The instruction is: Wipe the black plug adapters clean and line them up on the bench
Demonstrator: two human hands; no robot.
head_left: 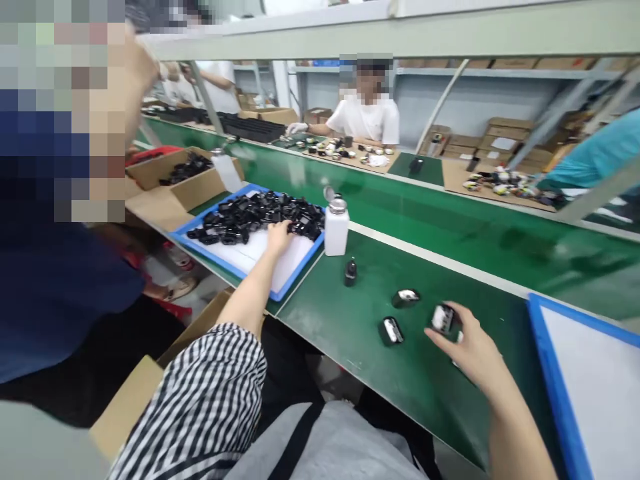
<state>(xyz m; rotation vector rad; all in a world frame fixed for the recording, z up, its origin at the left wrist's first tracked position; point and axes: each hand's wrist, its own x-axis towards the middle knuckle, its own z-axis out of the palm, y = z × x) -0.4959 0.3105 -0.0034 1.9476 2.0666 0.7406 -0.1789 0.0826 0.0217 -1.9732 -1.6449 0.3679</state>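
Note:
My left hand (280,235) reaches into a blue-rimmed tray (300,273), at the front edge of a heap of small black plastic parts (250,212). Its fingers are curled, with a black part at the fingertips; the exact grip is partly hidden. On the right, my right hand (473,347) holds a black plastic casing with a shiny whitish face (443,319) between thumb and fingers, just over the green bench (320,320). Two similar casings, one behind (406,297) and one nearer me (391,331), lie to its left. Another pale-edged object under the right hand is mostly covered.
A white pump bottle (337,230) with its lid up stands beside the tray, near a small dark upright piece (351,273). A second blue-rimmed tray (550,373) lies at right. Cardboard box (175,193) and another person (60,280) are at left. Co-workers sit across the bench.

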